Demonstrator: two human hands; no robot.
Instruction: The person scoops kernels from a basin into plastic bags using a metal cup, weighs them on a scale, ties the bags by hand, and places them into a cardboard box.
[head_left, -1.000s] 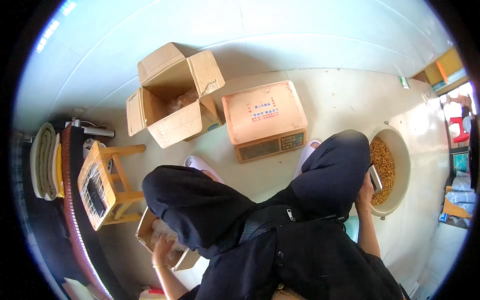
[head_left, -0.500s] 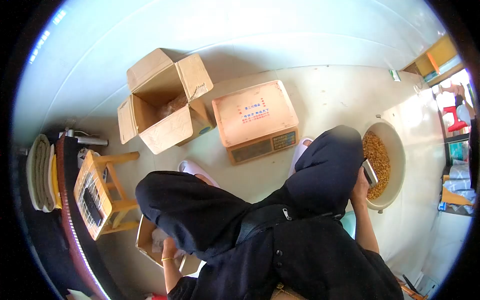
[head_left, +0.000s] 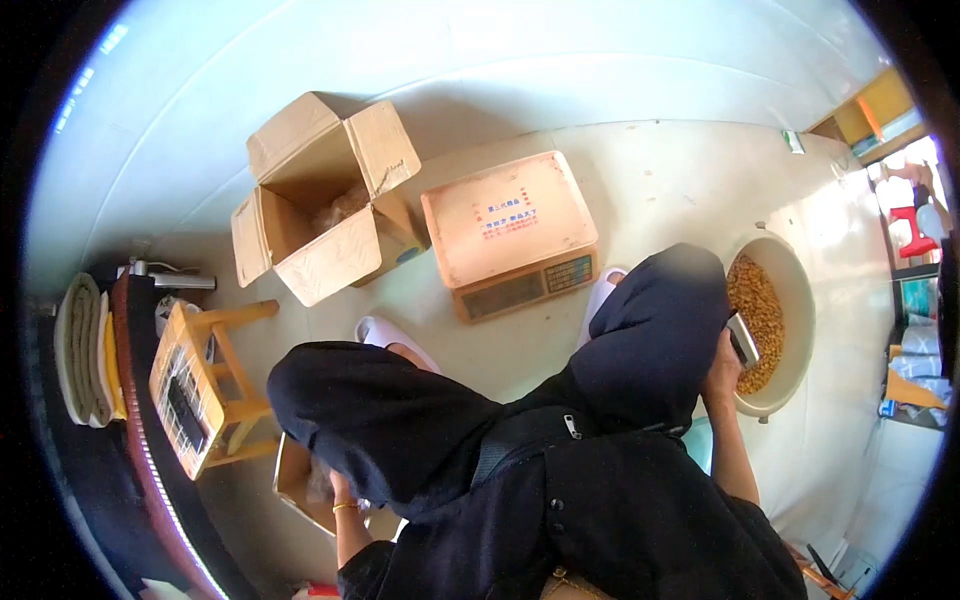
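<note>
At the near edge of a pale round tub (head_left: 800, 335), my right hand (head_left: 722, 375) is closed around a metal scoop (head_left: 742, 340). The scoop's end lies over small yellow-brown kernels or nuts (head_left: 757, 305) that fill the tub's bottom; my right knee hides part of the tub. Low on the left, my left hand (head_left: 341, 490), with a bracelet at the wrist, reaches into a small cardboard box (head_left: 290, 478). Clear plastic (head_left: 319, 484) lies in that box beside my hand. My left knee covers the fingers, so what they touch is hidden.
An orange-topped scale (head_left: 510, 220) stands on the floor ahead. Beside it is an open cardboard box (head_left: 320, 215) with plastic-wrapped contents. A wooden stool (head_left: 190, 400) is at the left, near folded cloth (head_left: 80, 350). A wall runs along the back.
My left hand has shifted slightly and its fingers have slipped further behind my knee. The right hand and scoop hold nearly the same place. The view has tilted a little.
</note>
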